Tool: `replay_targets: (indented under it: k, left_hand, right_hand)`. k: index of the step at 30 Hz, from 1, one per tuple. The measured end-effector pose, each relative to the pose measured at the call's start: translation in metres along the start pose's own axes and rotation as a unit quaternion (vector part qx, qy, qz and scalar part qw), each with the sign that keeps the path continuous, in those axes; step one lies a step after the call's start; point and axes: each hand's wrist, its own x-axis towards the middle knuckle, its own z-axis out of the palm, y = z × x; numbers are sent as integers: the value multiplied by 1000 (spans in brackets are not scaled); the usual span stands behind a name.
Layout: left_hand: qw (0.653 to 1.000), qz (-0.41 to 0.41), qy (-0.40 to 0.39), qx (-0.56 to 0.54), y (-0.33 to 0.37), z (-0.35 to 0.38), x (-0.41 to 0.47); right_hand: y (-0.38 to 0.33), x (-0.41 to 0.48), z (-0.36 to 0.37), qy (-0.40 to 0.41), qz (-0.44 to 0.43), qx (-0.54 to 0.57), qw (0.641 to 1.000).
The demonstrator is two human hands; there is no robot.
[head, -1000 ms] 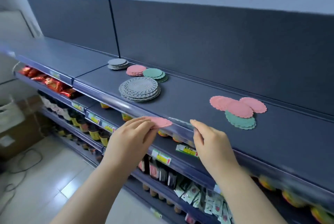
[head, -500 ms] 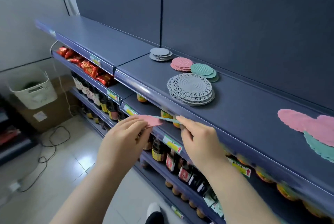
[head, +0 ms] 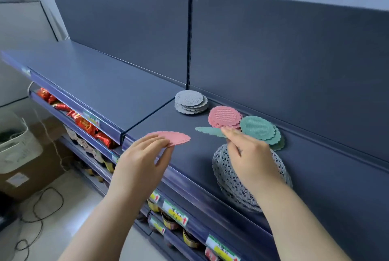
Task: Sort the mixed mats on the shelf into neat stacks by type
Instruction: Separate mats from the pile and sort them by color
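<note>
My left hand (head: 143, 155) pinches a pink scalloped mat (head: 179, 137) flat above the dark shelf (head: 189, 159). Held level in my right hand (head: 250, 155) is a green scalloped mat (head: 208, 131), just in front of the pink stack (head: 224, 117). Beside that stack lies the green stack (head: 261, 130). Farther back, by the upright post, stands a stack of small grey mats (head: 190, 101). A stack of large grey lace mats (head: 233, 185) lies partly hidden under my right wrist.
The shelf's back panel (head: 294, 54) rises behind the stacks. A bare shelf section (head: 88, 77) runs to the left. Lower shelves hold red snack packs (head: 84, 122) and jars (head: 168, 221). A white basket (head: 14, 145) on a cardboard box and cables sit on the floor at left.
The view swung left and closer to the sorted stacks. Both hands rose from the shelf's front edge, carrying the pink and green mats over the shelf toward the pink and green stacks.
</note>
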Motion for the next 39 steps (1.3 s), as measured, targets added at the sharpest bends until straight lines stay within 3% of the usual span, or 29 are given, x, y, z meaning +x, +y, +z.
replay_targets:
  k: [8,15,20,26,29,31,34,39]
  left_hand:
    - [990,64,-25,-120,-60,59,69]
    - [950,182,-78,-242,-91,96,131]
    - [903,238,-168,-315,-80,120,154]
    - [872,283,-237,-323,-34,160,174]
    - [848,275,-344,-294,-12,173,174]
    - [848,267,-422,-176,-6,182,168]
    - [863,320,-390,-34,-10,191,163]
    - [873,330,-358,10,-23,188,165]
  right_hand:
    - [5,42,39,36,87,-86,992]
    - [-10,58,62,124,196,-174,957]
    - [-25,49,61,167,259,-206,929]
    - [-18,30,34,201,320,-219,900]
    - [-9,23,22,197,332,-227,894]
    - [-3,20,15,195,332,-237,892]
    - [5,24,5,198,323,-246,892]
    - [35,60,6,141,328,-230,905]
